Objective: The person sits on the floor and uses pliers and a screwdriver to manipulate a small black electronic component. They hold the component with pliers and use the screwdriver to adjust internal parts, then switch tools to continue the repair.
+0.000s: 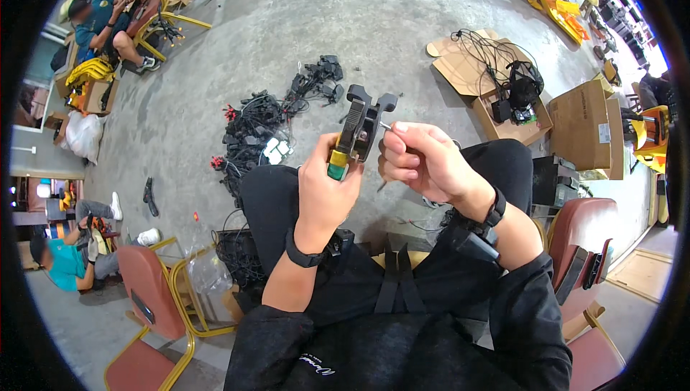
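My left hand point(320, 193) is closed around a black forked plastic part point(357, 121) that has a yellow and green lower end point(336, 164). The two prongs of the part point away from me, above my lap. At its right side, my right hand point(424, 161) pinches a thin metal rod point(386, 126) between thumb and forefinger. The rod's tip is right by the part's side; whether it sits in a hole cannot be told. A thin end also shows below my right fingers, and most of its length is hidden.
A pile of black parts and cables point(251, 132) spreads over the floor ahead to the left. An opened cardboard box point(514, 132) with cables stands ahead right, beside another box point(581, 121). Red chairs point(154, 290) flank me. Two people sit at the left.
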The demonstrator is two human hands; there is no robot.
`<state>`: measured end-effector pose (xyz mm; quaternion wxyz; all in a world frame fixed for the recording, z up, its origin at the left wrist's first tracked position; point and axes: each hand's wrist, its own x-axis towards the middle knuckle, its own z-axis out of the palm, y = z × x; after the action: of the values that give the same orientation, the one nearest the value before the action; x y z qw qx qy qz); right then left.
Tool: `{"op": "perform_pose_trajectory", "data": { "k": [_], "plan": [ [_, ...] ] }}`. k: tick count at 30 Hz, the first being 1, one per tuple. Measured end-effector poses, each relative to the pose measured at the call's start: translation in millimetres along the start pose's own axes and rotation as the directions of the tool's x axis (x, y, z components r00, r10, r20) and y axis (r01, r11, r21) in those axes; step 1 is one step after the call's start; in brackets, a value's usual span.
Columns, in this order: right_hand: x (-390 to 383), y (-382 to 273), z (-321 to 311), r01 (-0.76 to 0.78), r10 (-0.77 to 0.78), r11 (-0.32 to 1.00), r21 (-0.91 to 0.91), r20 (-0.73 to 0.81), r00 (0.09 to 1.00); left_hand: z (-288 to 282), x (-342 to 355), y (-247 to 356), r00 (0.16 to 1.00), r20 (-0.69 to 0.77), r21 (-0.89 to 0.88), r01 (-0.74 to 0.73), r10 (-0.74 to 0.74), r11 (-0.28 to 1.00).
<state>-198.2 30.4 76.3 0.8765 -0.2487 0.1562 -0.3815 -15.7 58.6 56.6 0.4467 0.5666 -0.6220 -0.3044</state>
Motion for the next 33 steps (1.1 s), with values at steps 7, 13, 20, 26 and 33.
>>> {"op": "perform_pose_trajectory", "data": {
  "k": [7, 13, 20, 26, 33],
  "plan": [
    [3.3, -8.8, -5.8, 0.025, -0.092, 0.915, -0.403, -0.148, 0.985, 3.7, 0.0, -3.7, 0.992, 0.008, -0.087, 0.125, -0.125, 0.988],
    [4.0, -6.3, -2.3, 0.225, -0.566, -0.106, -0.969, 0.245, 0.787, 4.1, 0.1, -9.3, 0.989, 0.067, -0.152, 0.14, -0.131, 0.978],
    [0.5, -14.9, -1.0, 0.218, -0.486, -0.439, -0.872, 0.434, 0.758, 6.2, -0.3, -7.9, 0.983, 0.115, -0.217, 0.164, -0.141, 0.962],
    [1.2, -21.7, -3.2, 0.242, -0.405, -0.616, -0.75, 0.565, 0.719, -2.3, 1.4, 5.8, 0.977, 0.127, -0.022, 0.173, -0.169, 0.985],
    [-3.3, -4.9, 2.1, 0.083, -0.28, 0.558, -0.826, -0.094, 0.955, -0.8, -0.1, 3.8, 0.998, 0.055, 0.04, 0.033, -0.035, 0.999]
  ]
}}
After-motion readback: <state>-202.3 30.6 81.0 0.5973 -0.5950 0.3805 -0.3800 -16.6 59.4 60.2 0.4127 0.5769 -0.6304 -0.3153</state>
